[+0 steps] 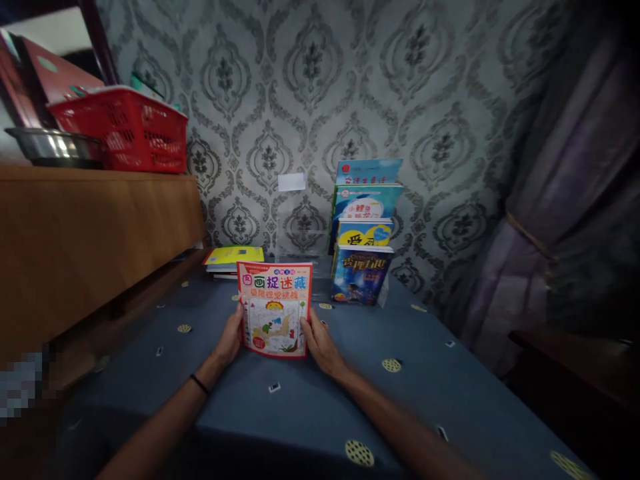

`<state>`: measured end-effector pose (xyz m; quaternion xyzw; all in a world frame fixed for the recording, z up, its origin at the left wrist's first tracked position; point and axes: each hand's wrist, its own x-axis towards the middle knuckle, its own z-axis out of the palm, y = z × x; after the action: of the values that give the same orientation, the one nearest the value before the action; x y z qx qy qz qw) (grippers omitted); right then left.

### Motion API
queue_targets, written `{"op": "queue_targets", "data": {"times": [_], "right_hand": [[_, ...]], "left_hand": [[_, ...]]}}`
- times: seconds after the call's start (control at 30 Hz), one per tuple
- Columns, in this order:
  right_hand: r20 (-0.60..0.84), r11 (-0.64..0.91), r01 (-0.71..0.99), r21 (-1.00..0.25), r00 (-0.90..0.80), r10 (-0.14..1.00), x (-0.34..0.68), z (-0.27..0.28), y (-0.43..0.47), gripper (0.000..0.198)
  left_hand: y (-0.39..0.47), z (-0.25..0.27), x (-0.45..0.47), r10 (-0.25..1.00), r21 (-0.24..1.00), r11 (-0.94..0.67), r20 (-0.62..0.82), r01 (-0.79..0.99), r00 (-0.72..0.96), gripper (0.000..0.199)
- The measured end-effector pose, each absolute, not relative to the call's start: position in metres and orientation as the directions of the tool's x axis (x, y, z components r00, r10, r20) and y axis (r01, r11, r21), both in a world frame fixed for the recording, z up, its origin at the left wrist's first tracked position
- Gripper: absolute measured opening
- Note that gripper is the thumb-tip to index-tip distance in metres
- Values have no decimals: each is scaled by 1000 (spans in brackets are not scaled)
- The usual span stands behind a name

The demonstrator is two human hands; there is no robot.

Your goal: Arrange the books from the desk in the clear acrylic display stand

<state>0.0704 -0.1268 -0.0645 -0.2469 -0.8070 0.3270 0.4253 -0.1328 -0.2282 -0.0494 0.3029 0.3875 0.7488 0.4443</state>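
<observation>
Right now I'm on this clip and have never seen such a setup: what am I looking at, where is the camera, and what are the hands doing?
There is no machine here. The single picture comes from a camera worn on a person's head, looking forward and down, so the two bare arms reaching in from the bottom are that person's own.

The left hand and the right hand grip the side edges of a colourful children's book, its cover facing the camera and its lower edge at the blue tablecloth.

Behind it, against the patterned wall, a tiered row of books stands upright. To its left lies a flat stack topped by a yellow book. On the wooden cabinet at the far left sit a red basket and a metal bowl. A curtain hangs on the right.
</observation>
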Motion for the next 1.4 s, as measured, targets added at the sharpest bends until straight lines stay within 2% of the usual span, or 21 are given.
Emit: {"op": "queue_targets", "data": {"times": [0.27,0.63,0.8,1.0,1.2,1.4], "right_hand": [[473,632,158,-759,-533,701,71,-69,-121,51],[462,578,165,-799,-447,766,72,-83,-116,61],[476,594,108,-797,-493,728,77,-63,-118,52],[471,552,49,-832,-465,750,71,-40,-120,43],[465,536,-4,-844,-502,729,69,-34,-115,41],[439,482,-2,-876,-416,796,75,-51,-110,48]], "left_hand": [[-225,-54,-139,907,821,-329,138,-467,-398,73],[-228,-49,-138,867,805,-356,95,-474,-489,69],[-222,-46,-137,819,849,-370,106,-377,-564,66],[-205,-32,-133,796,872,-388,153,-300,-586,61],[-196,-29,-121,873,866,-312,99,-390,-478,57],[-193,-28,-124,909,883,-281,119,-377,-399,58]]}}
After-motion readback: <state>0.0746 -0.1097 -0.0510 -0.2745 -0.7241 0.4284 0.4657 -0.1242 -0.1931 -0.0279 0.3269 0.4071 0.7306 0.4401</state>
